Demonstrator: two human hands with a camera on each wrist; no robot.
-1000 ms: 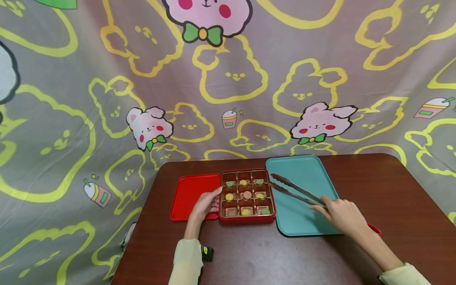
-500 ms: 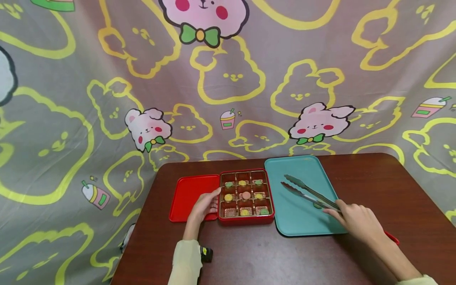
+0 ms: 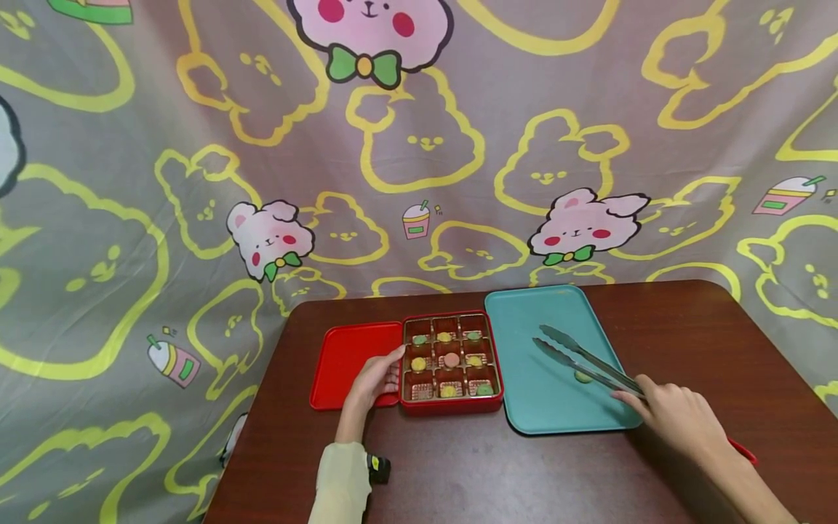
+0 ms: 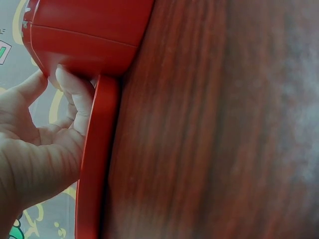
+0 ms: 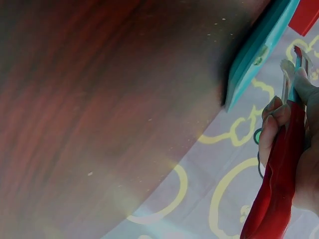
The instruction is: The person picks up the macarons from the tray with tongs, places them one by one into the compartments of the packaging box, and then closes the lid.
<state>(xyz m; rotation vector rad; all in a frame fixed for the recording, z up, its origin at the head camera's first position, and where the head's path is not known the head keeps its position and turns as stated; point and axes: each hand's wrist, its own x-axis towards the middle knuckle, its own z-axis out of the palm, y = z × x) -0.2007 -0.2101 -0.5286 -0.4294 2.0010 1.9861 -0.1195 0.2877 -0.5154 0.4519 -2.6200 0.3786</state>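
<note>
My left hand [image 3: 375, 378] holds the left side of a red box [image 3: 452, 408], its thumb at the rim and its fingers against the side wall [image 4: 84, 35]. Inside, a clear insert of square compartments holds small round green, yellow and pink cookies, one pink cookie [image 3: 452, 360] in the middle. Only the front left compartment [image 3: 422, 391] has no cookie. My right hand [image 3: 681, 418] grips red-handled metal tongs [image 3: 589, 360] over a teal tray [image 3: 543, 407]. The tong tips are apart with nothing between them. One green cookie [image 3: 582, 376] lies on the tray, beside the tong arms.
A red lid [image 3: 347, 364] lies flat at the box's left, partly behind my left hand. The tray stands right beside the box on the brown table [image 3: 452, 473]. A patterned cloth [image 3: 458, 160] hangs behind the table.
My right hand has moved right with the tongs, whose tips have gone from the box's right edge to over the tray. The green cookie has come into sight. My left hand stays at the box.
</note>
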